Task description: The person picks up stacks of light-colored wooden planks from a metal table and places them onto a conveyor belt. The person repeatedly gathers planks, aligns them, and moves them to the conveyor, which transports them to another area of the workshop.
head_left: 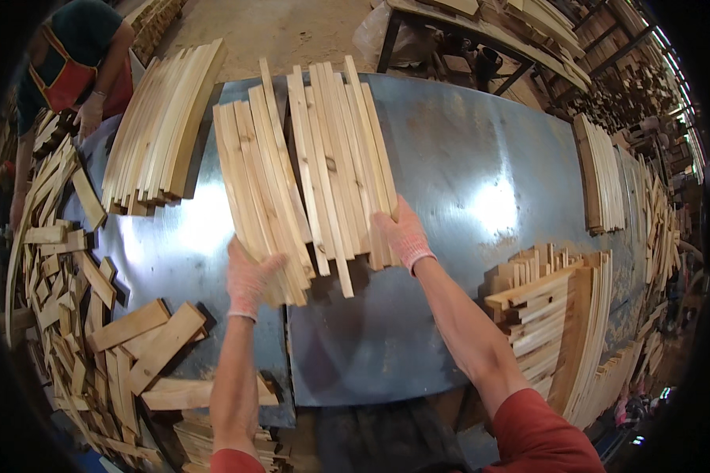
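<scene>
Red sleeves at the bottom edge, both gloved hands gripping a fan of wood slats [308,173].
Left hand [248,280] and right hand [402,232] clamp the near ends; fingers mostly hidden underneath, above the metal table [465,173].

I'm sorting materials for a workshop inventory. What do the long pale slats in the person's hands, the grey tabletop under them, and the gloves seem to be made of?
The long pale slats look like raw, unfinished wood: visible grain, dark knots, matte surface. The grey tabletop looks like sheet metal: smooth, with bright glare patches and a seam between panels. The left hand and right hand wear pinkish gloves, apparently knitted fabric with ribbed cuffs.
</scene>
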The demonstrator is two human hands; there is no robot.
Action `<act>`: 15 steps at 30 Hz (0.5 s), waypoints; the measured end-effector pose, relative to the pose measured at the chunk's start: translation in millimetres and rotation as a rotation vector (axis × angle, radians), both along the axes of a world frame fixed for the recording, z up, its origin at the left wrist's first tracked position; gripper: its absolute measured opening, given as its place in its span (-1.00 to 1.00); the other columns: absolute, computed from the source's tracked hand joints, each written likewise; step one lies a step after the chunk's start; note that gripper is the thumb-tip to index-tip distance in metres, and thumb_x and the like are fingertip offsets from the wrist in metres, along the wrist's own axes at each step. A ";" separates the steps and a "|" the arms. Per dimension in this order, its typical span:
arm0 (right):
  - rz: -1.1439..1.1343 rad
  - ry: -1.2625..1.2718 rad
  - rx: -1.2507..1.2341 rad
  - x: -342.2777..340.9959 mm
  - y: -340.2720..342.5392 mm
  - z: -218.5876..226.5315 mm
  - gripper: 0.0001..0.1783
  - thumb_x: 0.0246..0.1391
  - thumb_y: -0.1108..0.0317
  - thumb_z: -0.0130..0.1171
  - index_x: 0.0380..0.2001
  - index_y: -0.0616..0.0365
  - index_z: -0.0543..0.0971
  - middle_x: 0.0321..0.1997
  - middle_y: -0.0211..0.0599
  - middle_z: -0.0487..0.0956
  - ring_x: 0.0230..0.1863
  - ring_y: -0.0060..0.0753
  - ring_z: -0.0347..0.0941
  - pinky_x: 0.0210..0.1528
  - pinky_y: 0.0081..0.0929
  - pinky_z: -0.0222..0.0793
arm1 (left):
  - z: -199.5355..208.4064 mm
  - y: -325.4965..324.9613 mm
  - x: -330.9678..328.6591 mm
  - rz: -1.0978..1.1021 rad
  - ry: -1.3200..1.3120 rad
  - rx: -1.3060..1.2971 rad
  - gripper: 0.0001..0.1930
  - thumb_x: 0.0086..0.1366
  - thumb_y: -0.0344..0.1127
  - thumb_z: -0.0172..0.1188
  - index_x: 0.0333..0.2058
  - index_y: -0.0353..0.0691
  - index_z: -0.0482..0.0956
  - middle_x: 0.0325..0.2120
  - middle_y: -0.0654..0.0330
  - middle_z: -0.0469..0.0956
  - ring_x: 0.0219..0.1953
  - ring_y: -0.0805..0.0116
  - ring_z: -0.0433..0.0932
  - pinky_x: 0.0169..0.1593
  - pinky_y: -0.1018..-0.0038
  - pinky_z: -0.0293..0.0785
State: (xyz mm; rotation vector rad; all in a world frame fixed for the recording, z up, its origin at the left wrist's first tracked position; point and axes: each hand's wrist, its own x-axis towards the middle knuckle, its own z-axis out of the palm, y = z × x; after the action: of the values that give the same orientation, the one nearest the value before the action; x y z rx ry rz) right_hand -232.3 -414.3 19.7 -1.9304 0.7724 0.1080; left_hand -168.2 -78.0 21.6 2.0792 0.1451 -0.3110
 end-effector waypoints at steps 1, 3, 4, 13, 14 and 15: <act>-0.001 -0.013 0.009 -31.6 0.9 -1.8 -0.36 0.26 0.07 0.29 0.32 0.12 0.48 0.13 0.03 0.71 0.19 0.11 0.62 0.28 -0.09 0.47 | 0.6 4.0 -34.7 0.009 0.008 0.022 -0.03 0.00 -0.22 0.69 0.33 -0.35 0.35 0.11 -0.08 0.60 0.13 0.00 0.65 0.23 0.19 0.61; -0.027 -0.010 0.020 -96.3 3.7 6.7 -0.36 0.25 0.08 0.29 0.33 0.10 0.49 0.13 0.01 0.71 0.19 0.07 0.63 0.28 -0.11 0.47 | 12.1 1.9 -95.5 0.026 0.082 0.036 -0.03 0.00 -0.19 0.69 0.33 -0.31 0.35 0.10 -0.06 0.62 0.13 0.03 0.66 0.22 0.19 0.61; -0.041 0.008 0.030 -130.5 8.7 14.4 -0.36 0.25 0.09 0.29 0.33 0.09 0.50 0.14 0.00 0.72 0.19 0.04 0.63 0.28 -0.13 0.47 | 26.4 -0.2 -127.3 0.044 0.150 0.036 -0.03 0.00 -0.17 0.69 0.34 -0.28 0.36 0.10 -0.05 0.63 0.13 0.05 0.66 0.22 0.18 0.61; -0.279 0.282 -0.096 -416.7 74.3 14.7 -0.31 0.28 -0.09 0.26 0.34 0.10 0.56 0.22 0.03 0.70 0.24 0.05 0.63 0.29 -0.16 0.48 | 6.6 71.2 -410.0 0.120 0.244 0.116 -0.18 0.10 0.01 0.60 0.27 -0.17 0.46 -0.04 -0.03 0.71 0.00 -0.02 0.71 0.13 0.15 0.61; -0.275 0.278 -0.115 -443.9 79.6 15.1 -0.30 0.29 -0.11 0.25 0.34 0.10 0.56 0.22 0.05 0.70 0.25 0.07 0.62 0.29 -0.15 0.47 | 18.3 76.9 -424.4 0.103 0.283 0.152 -0.21 0.12 0.04 0.59 0.25 -0.16 0.48 -0.06 -0.02 0.72 -0.02 -0.01 0.71 0.11 0.15 0.61; -0.273 0.273 -0.133 -463.2 81.7 12.9 -0.29 0.30 -0.13 0.24 0.35 0.10 0.56 0.22 0.07 0.70 0.25 0.10 0.62 0.30 -0.14 0.47 | 30.3 79.6 -435.3 0.116 0.276 0.136 -0.37 0.17 0.10 0.55 0.04 -0.20 0.61 -0.12 -0.01 0.72 -0.08 0.01 0.71 0.05 0.14 0.60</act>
State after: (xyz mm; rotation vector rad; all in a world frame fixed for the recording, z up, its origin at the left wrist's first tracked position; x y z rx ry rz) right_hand -695.5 -332.6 32.6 -1.9375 1.2451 0.1584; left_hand -603.5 1.6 51.8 2.1431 0.4625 -0.5280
